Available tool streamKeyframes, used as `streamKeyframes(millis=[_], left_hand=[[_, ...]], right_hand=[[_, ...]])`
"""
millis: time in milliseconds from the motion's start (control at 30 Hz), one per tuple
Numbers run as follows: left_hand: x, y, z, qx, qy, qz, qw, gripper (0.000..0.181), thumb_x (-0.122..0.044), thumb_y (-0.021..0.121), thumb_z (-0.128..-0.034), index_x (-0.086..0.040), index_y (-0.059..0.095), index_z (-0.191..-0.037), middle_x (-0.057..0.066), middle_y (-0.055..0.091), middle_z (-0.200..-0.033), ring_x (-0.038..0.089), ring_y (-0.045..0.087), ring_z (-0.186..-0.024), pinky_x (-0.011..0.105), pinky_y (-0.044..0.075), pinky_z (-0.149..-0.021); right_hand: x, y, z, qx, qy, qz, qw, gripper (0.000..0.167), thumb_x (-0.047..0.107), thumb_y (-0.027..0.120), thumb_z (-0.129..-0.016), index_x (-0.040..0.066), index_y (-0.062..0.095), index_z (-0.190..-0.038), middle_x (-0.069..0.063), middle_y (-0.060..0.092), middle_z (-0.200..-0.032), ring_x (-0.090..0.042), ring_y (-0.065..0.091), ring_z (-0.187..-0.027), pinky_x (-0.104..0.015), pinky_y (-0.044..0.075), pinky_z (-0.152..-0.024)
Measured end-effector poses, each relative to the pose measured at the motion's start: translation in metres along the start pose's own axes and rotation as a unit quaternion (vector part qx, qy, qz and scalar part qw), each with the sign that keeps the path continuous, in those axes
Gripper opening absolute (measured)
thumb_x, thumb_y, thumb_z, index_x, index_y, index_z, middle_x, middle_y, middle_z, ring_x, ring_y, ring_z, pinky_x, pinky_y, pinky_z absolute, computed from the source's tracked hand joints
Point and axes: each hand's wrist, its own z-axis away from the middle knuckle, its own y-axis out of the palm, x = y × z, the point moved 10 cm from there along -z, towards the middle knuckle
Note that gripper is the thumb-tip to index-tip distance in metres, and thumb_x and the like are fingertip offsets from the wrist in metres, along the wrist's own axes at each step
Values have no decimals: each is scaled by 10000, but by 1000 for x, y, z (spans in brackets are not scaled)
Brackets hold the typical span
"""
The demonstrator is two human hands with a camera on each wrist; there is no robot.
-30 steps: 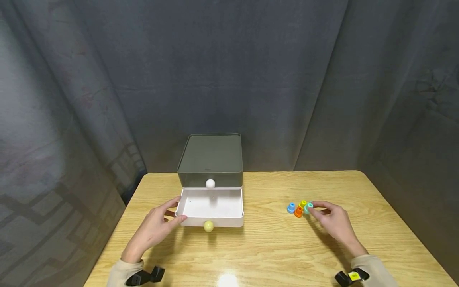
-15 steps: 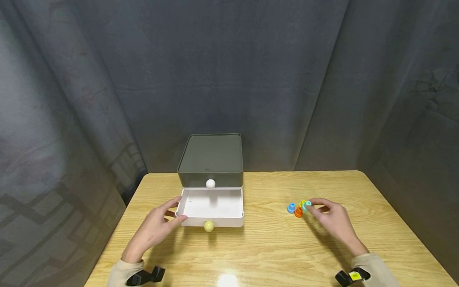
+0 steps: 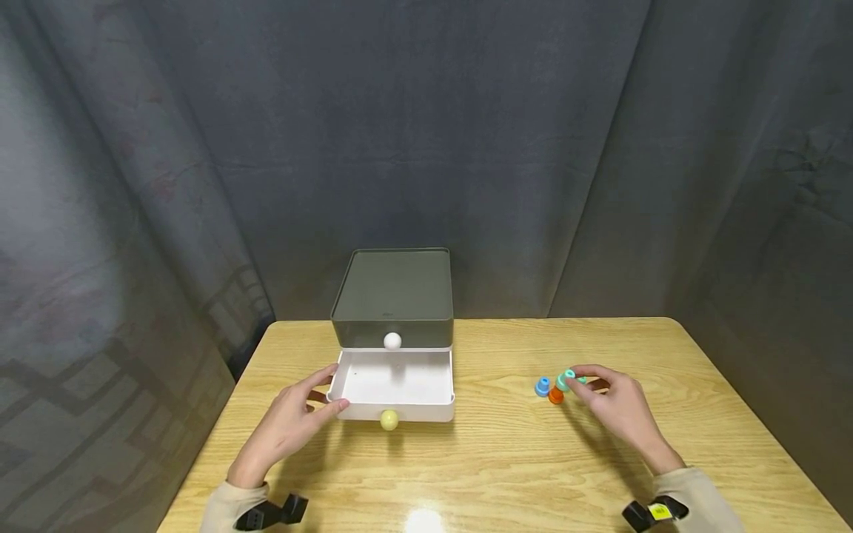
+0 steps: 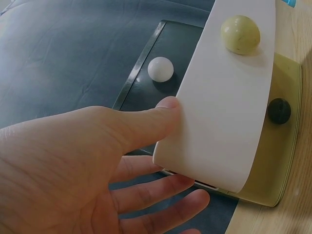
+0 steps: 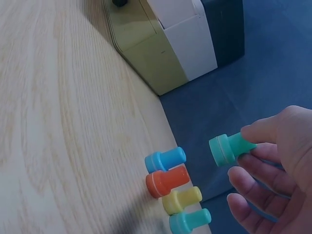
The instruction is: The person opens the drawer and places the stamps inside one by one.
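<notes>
Right wrist view: the right fingers (image 5: 251, 186) pinched a teal stepped plastic peg (image 5: 223, 150) at its narrow stem (image 5: 238, 145), likely light, stiff and best held there; the left fingers (image 4: 151, 193) gripped a white drawer (image 4: 219, 102).

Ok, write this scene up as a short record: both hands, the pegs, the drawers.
Left hand: holds the white drawer at its left front corner
Right hand: pinches a green peg
Pegs on table: blue peg, orange peg, yellow peg, second green peg, close together
White drawer: pulled out, yellow knob
Top drawer: dark, shut, white knob
Backdrop: dark curtain
</notes>
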Motion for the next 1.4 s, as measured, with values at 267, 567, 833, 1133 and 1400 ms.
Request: streamKeyframes(millis=[267, 567, 833, 1133, 1400], left_hand=[[0, -1, 0, 25, -35, 29, 10000, 673, -345, 782, -989, -93, 538, -1564, 177, 681, -1407, 222, 711, -1031, 363, 577, -816], [2, 0, 0, 49, -58, 8, 10000, 674, -347, 778, -992, -94, 534, -1567, 174, 675, -1418, 215, 709, -1027, 359, 575, -816], [1, -1, 0, 32, -35, -1, 10000, 676, -353, 775, -993, -96, 532, -1569, 174, 678, -1413, 215, 712, -1021, 360, 577, -821], [4, 0, -1, 17, -100, 0, 9999, 671, -335, 767, -998, -105, 522, -1579, 172, 674, -1420, 217, 709, -1023, 352, 573, -818], [4, 1, -1, 36, -119, 15, 9999, 668, -312, 770, -996, -99, 522, -1578, 176, 672, -1418, 218, 705, -1016, 353, 572, -817]], right_hand=[[6, 1, -1, 50, -45, -45, 10000, 326, 324, 770, -999, 75, 793, -1207, -170, 802, -1136, -284, 734, -938, -247, 553, -649], [14, 4, -1, 205, 3, 6, 9998, 340, 379, 760, -1003, 121, 797, -1221, -141, 800, -1161, -259, 727, -963, -257, 551, -677], [23, 4, -2, 245, -4, 24, 9997, 338, 399, 762, -998, 139, 803, -1211, -120, 807, -1136, -245, 735, -961, -263, 552, -693], [34, 2, -2, 235, -119, -13, 9997, 321, 368, 774, -991, 123, 807, -1196, -118, 812, -1093, -221, 731, -922, -252, 547, -674], [38, 3, 1, 306, -59, -144, 9994, 298, 345, 793, -980, 133, 807, -1188, -102, 812, -1078, -122, 701, -857, -249, 548, -661]])
